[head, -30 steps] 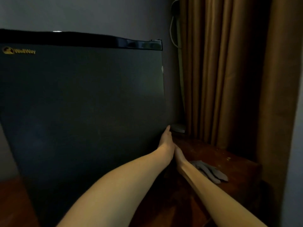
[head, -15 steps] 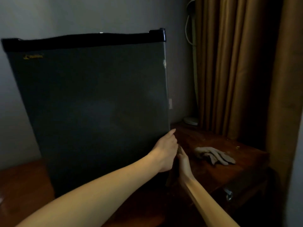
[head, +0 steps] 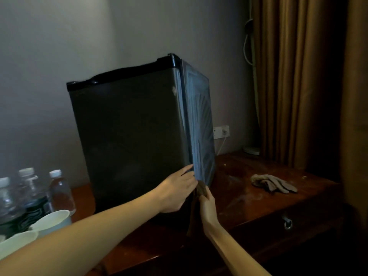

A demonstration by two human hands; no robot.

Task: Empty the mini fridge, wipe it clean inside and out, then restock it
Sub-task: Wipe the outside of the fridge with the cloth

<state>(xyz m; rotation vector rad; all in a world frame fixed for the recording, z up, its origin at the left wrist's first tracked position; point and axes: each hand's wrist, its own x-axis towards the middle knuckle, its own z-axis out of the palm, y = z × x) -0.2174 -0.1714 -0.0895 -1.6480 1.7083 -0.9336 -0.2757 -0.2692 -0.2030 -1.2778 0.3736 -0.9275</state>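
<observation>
The dark grey mini fridge [head: 129, 136] stands on a wooden table [head: 249, 198] with its door closed. Its ribbed right side [head: 200, 126] faces the curtain. My left hand [head: 176, 189] lies on the lower right corner of the fridge front, fingers stretched to the edge. Just below it my right hand [head: 207, 205] grips a dark brown cloth [head: 201, 189] held against that same corner; the rest of the cloth hangs down in front of the table.
Water bottles [head: 59, 190] and white cups [head: 53, 220] crowd the table's left end. A grey glove [head: 274, 183] lies to the right of the fridge. Behind are a wall socket [head: 221, 132] and brown curtains [head: 298, 76]. A drawer's ring pull [head: 287, 224] sits below the table edge.
My view has pulled back and the fridge's right side now shows. Both hands stay at the lower right corner. Bottles and cups have come into view at the left.
</observation>
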